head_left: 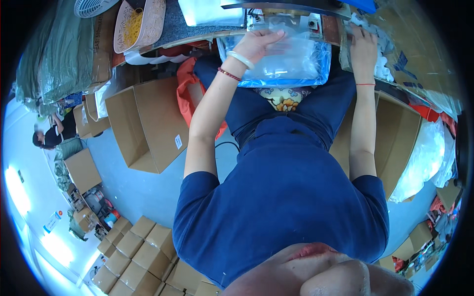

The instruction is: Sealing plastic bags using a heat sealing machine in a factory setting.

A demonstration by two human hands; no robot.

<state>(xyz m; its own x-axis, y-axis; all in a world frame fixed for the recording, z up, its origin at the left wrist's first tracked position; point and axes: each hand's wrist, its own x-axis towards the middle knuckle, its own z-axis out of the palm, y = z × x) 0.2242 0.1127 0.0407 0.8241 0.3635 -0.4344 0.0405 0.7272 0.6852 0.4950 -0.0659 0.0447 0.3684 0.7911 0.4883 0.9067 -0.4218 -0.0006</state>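
Note:
My left hand (pixel 260 43), with a pale bangle and a red bracelet at its wrist, hovers over a stack of clear plastic bags (pixel 296 61). Its thumb stands apart from the fingers, which are smeared by motion; nothing held shows in them. The bags lie in a blue-lined tray (pixel 323 74) at my lap, beneath the table edge. At the right, my right hand (pixel 363 42) reaches onto a pile of small white and grey pieces (pixel 382 54). Its fingers are a little spread on the pile, and no grasped piece can be made out.
A pink basket of yellow rubber bands (pixel 132 29) stands at the table's left. Open cartons flank me, one at the left (pixel 148 123) and one at the right (pixel 390 138). Stacked boxes (pixel 143 256) sit on the floor behind. Another person (pixel 54 133) is far left.

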